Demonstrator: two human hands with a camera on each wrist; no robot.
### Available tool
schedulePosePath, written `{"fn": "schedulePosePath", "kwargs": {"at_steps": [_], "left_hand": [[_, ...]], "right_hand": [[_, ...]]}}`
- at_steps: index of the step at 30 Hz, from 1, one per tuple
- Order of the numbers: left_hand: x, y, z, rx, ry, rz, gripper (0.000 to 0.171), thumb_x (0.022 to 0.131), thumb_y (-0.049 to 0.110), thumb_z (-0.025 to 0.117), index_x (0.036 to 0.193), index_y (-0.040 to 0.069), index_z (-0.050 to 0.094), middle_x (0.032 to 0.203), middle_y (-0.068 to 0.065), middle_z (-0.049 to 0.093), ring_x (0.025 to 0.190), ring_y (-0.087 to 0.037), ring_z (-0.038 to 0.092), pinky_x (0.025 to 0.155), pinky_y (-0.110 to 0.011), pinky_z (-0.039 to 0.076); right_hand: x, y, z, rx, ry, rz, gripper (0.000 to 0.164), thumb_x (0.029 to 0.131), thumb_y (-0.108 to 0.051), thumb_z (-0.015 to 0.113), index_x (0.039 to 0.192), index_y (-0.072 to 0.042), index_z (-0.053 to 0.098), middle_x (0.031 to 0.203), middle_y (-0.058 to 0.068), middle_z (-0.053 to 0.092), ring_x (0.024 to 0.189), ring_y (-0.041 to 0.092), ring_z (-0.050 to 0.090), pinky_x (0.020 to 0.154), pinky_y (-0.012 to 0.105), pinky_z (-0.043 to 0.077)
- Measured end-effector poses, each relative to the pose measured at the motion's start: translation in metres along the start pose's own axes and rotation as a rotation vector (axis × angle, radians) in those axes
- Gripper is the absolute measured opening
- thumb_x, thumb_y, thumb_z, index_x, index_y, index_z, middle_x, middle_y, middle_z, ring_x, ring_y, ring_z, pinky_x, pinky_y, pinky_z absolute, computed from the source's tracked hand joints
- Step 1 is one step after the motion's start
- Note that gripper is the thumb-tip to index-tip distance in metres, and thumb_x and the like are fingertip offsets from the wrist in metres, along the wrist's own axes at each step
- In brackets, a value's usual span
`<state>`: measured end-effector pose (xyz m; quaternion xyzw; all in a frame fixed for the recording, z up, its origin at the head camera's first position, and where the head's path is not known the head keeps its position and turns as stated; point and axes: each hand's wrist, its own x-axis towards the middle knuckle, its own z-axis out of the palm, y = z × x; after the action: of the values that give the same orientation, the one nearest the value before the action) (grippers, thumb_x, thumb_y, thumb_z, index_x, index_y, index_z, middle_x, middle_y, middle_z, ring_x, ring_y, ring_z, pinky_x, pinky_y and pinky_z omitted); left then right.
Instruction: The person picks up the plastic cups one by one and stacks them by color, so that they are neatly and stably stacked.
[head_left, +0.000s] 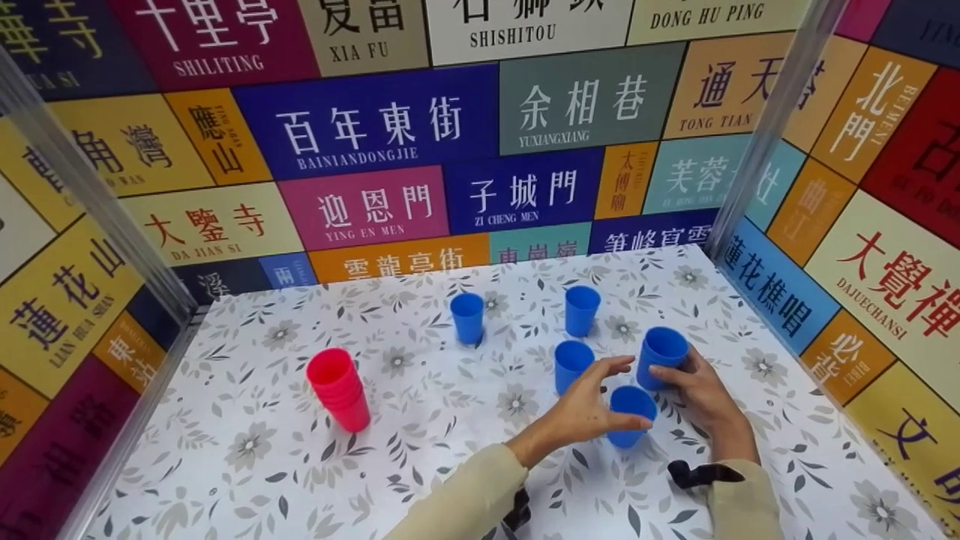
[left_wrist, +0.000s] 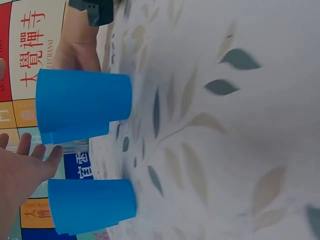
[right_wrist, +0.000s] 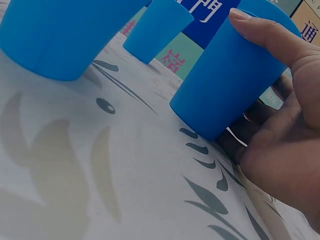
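My right hand [head_left: 709,394] grips a blue cup [head_left: 661,360] with its thumb near the rim; in the right wrist view this cup [right_wrist: 227,75] leans, its base close over the cloth. Just in front stands another blue cup [head_left: 630,435]. The left hand [head_left: 581,409] reaches over beside that front cup, thumb and fingers spread apart. In the left wrist view the left fingers [left_wrist: 37,157] are stretched out and hold nothing. Behind the left hand, partly hidden by it, is a third blue cup [head_left: 571,364].
Two more blue cups stand farther back, a right one [head_left: 581,313] and a left one [head_left: 468,319]. A stack of red cups [head_left: 345,401] is at the left. The table [head_left: 247,375] has a leaf-patterned white cloth, with sign-covered panels [head_left: 367,135] behind and at both sides.
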<state>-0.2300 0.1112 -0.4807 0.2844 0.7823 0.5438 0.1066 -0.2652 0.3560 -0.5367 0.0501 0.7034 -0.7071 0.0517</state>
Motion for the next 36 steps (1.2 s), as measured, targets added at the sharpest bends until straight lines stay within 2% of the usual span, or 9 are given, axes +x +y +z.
{"fn": "schedulePosePath", "kwargs": {"at_steps": [6, 10, 18, 22, 28, 32, 36], "left_hand": [[-0.009, -0.012, 0.006, -0.07, 0.03, -0.057, 0.087, 0.076, 0.03, 0.089, 0.149, 0.03, 0.042, 0.147, 0.003, 0.053, 0.137, -0.006, 0.047, 0.115, -0.038, 0.042], [-0.011, -0.018, 0.009, -0.117, 0.029, -0.096, 0.086, 0.076, 0.025, 0.089, 0.149, 0.026, 0.042, 0.147, -0.001, 0.054, 0.138, -0.012, 0.048, 0.118, -0.041, 0.039], [-0.011, -0.025, 0.014, -0.142, 0.037, -0.168, 0.082, 0.076, 0.022, 0.089, 0.145, 0.028, 0.045, 0.145, 0.003, 0.056, 0.136, -0.011, 0.049, 0.118, -0.04, 0.038], [-0.009, -0.026, 0.018, -0.135, 0.043, -0.162, 0.078, 0.076, 0.018, 0.088, 0.143, 0.024, 0.047, 0.14, 0.005, 0.058, 0.13, -0.007, 0.052, 0.116, -0.034, 0.04], [-0.008, -0.027, 0.024, -0.114, 0.074, -0.17, 0.065, 0.078, 0.018, 0.087, 0.131, 0.024, 0.05, 0.125, 0.01, 0.06, 0.119, -0.001, 0.055, 0.111, -0.028, 0.043], [-0.006, -0.024, 0.028, -0.108, 0.091, -0.167, 0.061, 0.077, 0.018, 0.087, 0.126, 0.025, 0.052, 0.119, 0.013, 0.06, 0.113, 0.001, 0.055, 0.109, -0.027, 0.045], [-0.004, -0.018, 0.028, -0.109, 0.088, -0.141, 0.06, 0.078, 0.017, 0.086, 0.127, 0.023, 0.052, 0.12, 0.01, 0.061, 0.114, -0.001, 0.057, 0.108, -0.03, 0.047]], "right_hand": [[0.001, 0.0, 0.0, -0.01, 0.006, 0.002, 0.094, 0.091, -0.019, 0.074, 0.161, -0.01, 0.011, 0.164, 0.023, 0.019, 0.151, 0.039, 0.021, 0.126, 0.058, 0.012], [0.0, -0.002, 0.0, -0.023, 0.016, 0.016, 0.097, 0.091, -0.02, 0.074, 0.161, -0.01, 0.008, 0.166, 0.021, 0.018, 0.152, 0.039, 0.02, 0.126, 0.057, 0.01], [0.0, -0.003, -0.001, -0.035, 0.014, 0.02, 0.1, 0.09, -0.021, 0.075, 0.162, -0.011, 0.006, 0.167, 0.02, 0.016, 0.154, 0.039, 0.016, 0.127, 0.058, 0.008], [0.001, -0.003, -0.001, -0.025, 0.017, 0.015, 0.098, 0.091, -0.018, 0.074, 0.161, -0.01, 0.007, 0.166, 0.022, 0.018, 0.152, 0.039, 0.019, 0.127, 0.056, 0.01], [0.001, -0.003, 0.0, -0.006, 0.016, 0.01, 0.097, 0.09, -0.018, 0.075, 0.161, -0.012, 0.01, 0.165, 0.021, 0.02, 0.151, 0.038, 0.022, 0.126, 0.056, 0.012], [0.0, -0.003, -0.001, 0.005, 0.01, 0.012, 0.096, 0.09, -0.017, 0.075, 0.161, -0.012, 0.01, 0.165, 0.021, 0.02, 0.151, 0.039, 0.021, 0.126, 0.057, 0.012], [0.0, -0.003, -0.002, 0.007, 0.003, 0.017, 0.097, 0.091, -0.018, 0.074, 0.161, -0.012, 0.008, 0.166, 0.021, 0.018, 0.152, 0.04, 0.019, 0.125, 0.06, 0.011]]}}
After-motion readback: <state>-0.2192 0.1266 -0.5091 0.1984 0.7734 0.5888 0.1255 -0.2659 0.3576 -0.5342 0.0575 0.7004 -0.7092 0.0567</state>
